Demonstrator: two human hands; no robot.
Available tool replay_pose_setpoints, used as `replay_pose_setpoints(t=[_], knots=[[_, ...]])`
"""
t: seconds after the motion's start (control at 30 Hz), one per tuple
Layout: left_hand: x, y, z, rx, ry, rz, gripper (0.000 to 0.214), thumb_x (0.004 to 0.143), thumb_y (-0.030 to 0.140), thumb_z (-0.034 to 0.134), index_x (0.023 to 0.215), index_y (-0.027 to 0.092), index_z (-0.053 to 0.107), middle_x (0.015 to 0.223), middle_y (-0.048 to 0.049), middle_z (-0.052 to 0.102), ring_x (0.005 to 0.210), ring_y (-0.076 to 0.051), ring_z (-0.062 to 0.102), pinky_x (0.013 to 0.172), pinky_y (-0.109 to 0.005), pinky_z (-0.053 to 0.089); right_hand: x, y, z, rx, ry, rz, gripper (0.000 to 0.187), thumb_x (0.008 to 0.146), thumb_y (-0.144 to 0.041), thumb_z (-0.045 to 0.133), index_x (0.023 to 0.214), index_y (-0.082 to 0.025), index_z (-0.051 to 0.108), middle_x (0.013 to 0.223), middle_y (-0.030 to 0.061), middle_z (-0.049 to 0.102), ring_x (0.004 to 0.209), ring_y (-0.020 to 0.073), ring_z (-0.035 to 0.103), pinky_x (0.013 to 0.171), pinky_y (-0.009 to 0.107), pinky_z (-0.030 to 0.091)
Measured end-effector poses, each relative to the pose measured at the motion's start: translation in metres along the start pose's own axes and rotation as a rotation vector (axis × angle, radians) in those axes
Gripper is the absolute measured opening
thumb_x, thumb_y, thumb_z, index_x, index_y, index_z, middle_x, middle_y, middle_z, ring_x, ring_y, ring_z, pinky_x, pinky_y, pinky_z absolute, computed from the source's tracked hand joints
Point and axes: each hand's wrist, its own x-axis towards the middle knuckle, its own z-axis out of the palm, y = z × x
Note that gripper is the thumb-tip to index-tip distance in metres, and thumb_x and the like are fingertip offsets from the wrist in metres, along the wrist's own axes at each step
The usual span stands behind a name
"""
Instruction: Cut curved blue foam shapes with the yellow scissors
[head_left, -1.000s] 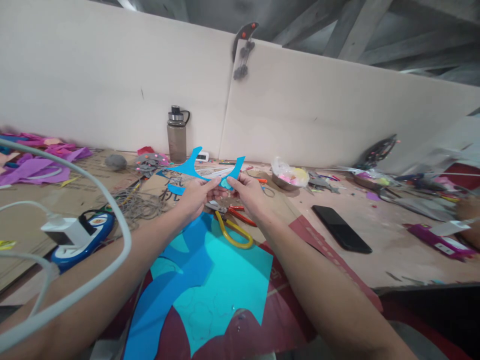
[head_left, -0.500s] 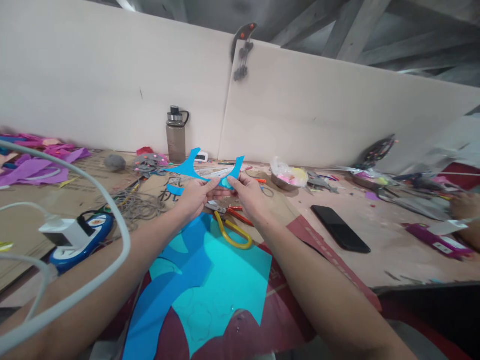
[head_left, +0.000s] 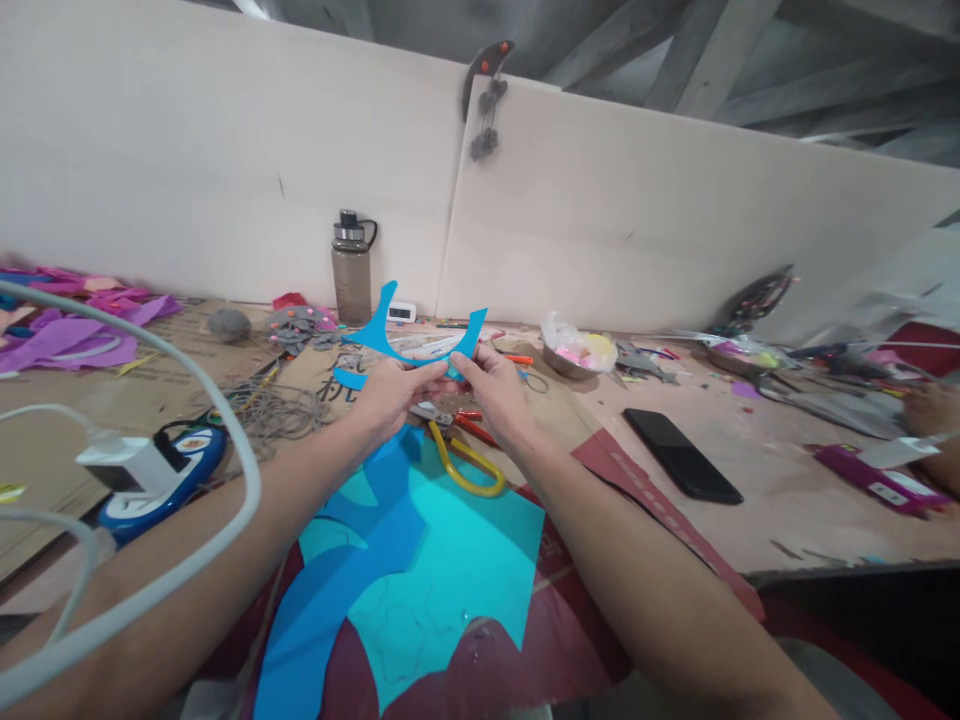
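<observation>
My left hand (head_left: 396, 392) and my right hand (head_left: 491, 382) meet over the table, both closed in pinches on a curved blue sheet cutout (head_left: 375, 334) that arches up like a crescent with pointed ends. A small teal bit shows at the fingertips; its shape is mostly hidden. Just below the hands lie scissors (head_left: 484, 488) with yellow handles, their blades partly covered, beside a red-handled tool (head_left: 474, 430). Nearer me, a cut blue sheet (head_left: 322, 600) overlaps a turquoise sheet (head_left: 480, 540) with faint drawn outlines.
A water bottle (head_left: 352, 270) stands by the white partition (head_left: 637, 220). Left are a power strip (head_left: 161, 490), a white cable (head_left: 251, 450) and tangled grey cord (head_left: 277, 420). Right are a phone (head_left: 681, 455), a bowl (head_left: 574, 365) and a purple device (head_left: 877, 480) near another person's hand (head_left: 934, 425).
The blue cutout has tilted more upright between my hands, its curve showing more openly. My left fingers have shifted slightly along it, and the teal bit is more covered.
</observation>
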Motion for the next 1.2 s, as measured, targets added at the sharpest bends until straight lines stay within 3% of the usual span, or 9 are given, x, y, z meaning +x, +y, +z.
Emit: replay_pose_setpoints(t=[0.27,0.47,0.63,0.87,1.2], knots=[[0.003,0.0,-0.001,-0.056,0.049,0.028,0.018,0.066,0.016,0.084,0.078,0.01,0.073,0.067,-0.007,0.073,0.059,-0.016,0.071,0.053,-0.021,0.053,0.005,-0.003,-0.003,0.121,0.015,0.064,0.051,0.073,-0.069,0.068,0.066,-0.02,0.055,0.063,-0.0024,0.054,0.055,0.0107,0.048,0.051,0.025,0.04],[0.003,0.001,-0.001,-0.054,0.027,0.036,0.017,0.068,0.015,0.082,0.082,0.01,0.074,0.068,-0.0067,0.074,0.059,-0.014,0.07,0.055,-0.021,0.053,0.003,-0.005,-0.004,0.063,-0.036,0.04,0.041,0.074,-0.057,0.073,0.067,-0.02,0.056,0.058,-0.0038,0.053,0.054,0.0102,0.048,0.055,0.025,0.039],[0.003,0.002,0.0,-0.038,0.031,0.026,0.009,0.07,0.013,0.08,0.074,0.009,0.072,0.064,-0.0066,0.072,0.057,-0.013,0.068,0.056,-0.021,0.052,0.003,-0.005,-0.005,0.023,-0.042,-0.009,0.038,0.076,-0.052,0.071,0.064,-0.02,0.053,0.056,-0.0044,0.052,0.053,0.0099,0.045,0.055,0.025,0.036],[0.002,0.003,0.001,-0.011,0.025,0.033,0.02,0.062,0.018,0.087,0.072,0.01,0.071,0.063,-0.0056,0.071,0.057,-0.013,0.067,0.057,-0.022,0.051,0.001,-0.008,-0.004,0.02,-0.043,-0.045,0.034,0.078,-0.047,0.07,0.065,-0.021,0.053,0.056,-0.0052,0.052,0.052,0.0097,0.044,0.055,0.025,0.035],[0.001,0.001,-0.002,0.082,0.007,0.099,0.024,0.065,0.027,0.084,0.08,0.009,0.076,0.068,-0.0098,0.074,0.058,-0.017,0.067,0.056,-0.025,0.05,-0.003,-0.016,-0.002,-0.088,-0.061,-0.048,0.029,0.08,-0.047,0.067,0.073,-0.02,0.057,0.064,-0.0037,0.055,0.059,0.0113,0.046,0.059,0.026,0.038]])
